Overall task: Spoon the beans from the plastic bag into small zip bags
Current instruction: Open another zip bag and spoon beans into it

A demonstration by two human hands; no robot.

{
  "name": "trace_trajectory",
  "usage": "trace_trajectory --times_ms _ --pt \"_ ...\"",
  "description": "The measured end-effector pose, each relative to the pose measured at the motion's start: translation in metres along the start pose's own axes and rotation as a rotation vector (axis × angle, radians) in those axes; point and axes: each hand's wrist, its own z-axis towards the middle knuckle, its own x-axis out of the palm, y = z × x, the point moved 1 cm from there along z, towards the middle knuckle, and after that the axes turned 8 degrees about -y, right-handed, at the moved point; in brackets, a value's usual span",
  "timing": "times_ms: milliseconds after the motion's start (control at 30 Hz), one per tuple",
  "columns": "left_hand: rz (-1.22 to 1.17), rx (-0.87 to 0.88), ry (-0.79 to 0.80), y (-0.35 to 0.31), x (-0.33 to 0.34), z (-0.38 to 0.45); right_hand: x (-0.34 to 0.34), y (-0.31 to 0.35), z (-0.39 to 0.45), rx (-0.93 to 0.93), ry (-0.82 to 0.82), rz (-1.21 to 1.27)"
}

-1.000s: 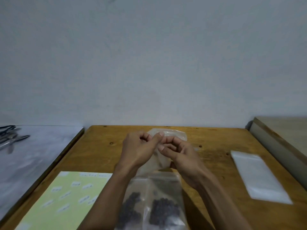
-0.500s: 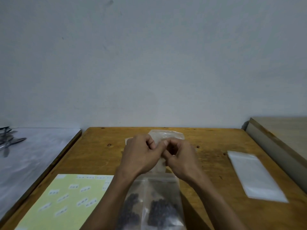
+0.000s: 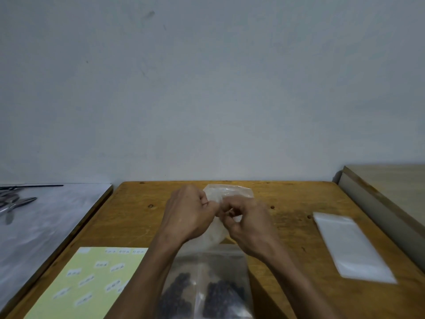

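Wooden table [image 3: 287, 203] fills the lower frame, with a bag of dark beans [image 3: 204, 288] at bottom centre, close for scooping. Above it, left hand [image 3: 188, 215] and right hand [image 3: 248, 224] pinch a clear plastic bag [image 3: 227, 192] between curled fingers, apparently working its mouth; empty zip bags [image 3: 351, 247] wait at right.

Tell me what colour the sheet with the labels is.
Pale yellow-green sheet, seen in the head view.

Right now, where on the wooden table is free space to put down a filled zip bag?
Bare wood lies between the right hand and the stack of empty zip bags, and left of the left hand, above the yellow label sheet. The near middle is crowded by the bean bag.
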Motion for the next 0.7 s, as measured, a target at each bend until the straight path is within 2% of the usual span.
trace_trajectory --times_ms 67,167,300,367,433,533,633,700 --pt "-0.024 0.001 0.039 0.001 -0.002 0.001 0.001 -0.004 0.001 0.060 0.081 -0.006" --pt "-0.107 0.070 0.085 0.006 -0.005 -0.001 -0.001 -0.014 0.003 0.236 0.064 0.255" --pt "0.093 0.305 0.295 0.020 -0.003 -0.001 -0.013 -0.014 0.002 0.388 0.079 0.500" --pt "0.132 0.349 0.367 0.023 0.000 -0.001 -0.015 -0.009 0.003 0.436 0.101 0.606" --pt "0.143 0.343 0.354 0.024 0.004 0.000 -0.013 -0.009 0.003 0.399 0.066 0.472" --pt "0.156 0.320 0.338 0.023 0.008 0.002 -0.014 -0.007 0.005 0.169 0.001 -0.003" --pt "0.187 0.328 0.374 0.022 0.009 0.002 -0.018 -0.004 0.008 -0.018 0.095 -0.114" --pt "0.185 0.345 0.379 0.025 0.010 0.002 -0.021 -0.004 0.009 -0.053 0.120 -0.167"
